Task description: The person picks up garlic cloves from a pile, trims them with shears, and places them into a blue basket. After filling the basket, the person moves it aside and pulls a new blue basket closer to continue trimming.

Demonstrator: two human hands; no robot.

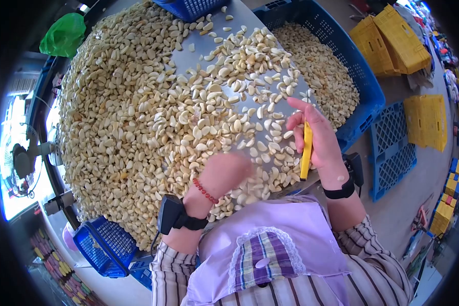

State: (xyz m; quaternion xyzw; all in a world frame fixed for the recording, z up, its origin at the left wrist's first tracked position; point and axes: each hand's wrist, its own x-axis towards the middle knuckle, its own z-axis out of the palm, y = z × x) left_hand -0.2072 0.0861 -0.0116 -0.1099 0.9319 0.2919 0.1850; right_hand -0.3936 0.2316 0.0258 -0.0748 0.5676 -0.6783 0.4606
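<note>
Peeled garlic cloves (122, 117) lie heaped across the metal table, thickest on the left and thinner toward the right. My right hand (319, 135) is closed round a slim yellow-handled knife (306, 150), above the table's right edge. What looks like a thin blade points away from me, past the fingers. My left hand (229, 171), with a red beaded bracelet on its wrist, is low over the cloves near my apron. Motion smears its fingers, so whether it holds a clove does not show. Scattered cloves (273, 148) lie between the two hands.
A large blue crate (370, 97) of garlic cloves stands beyond the table's right edge. Blue baskets sit at the table's far end (194, 7) and lower left (104, 247). Yellow crates (387, 43) and a blue plastic pallet (392, 148) are on the floor at right.
</note>
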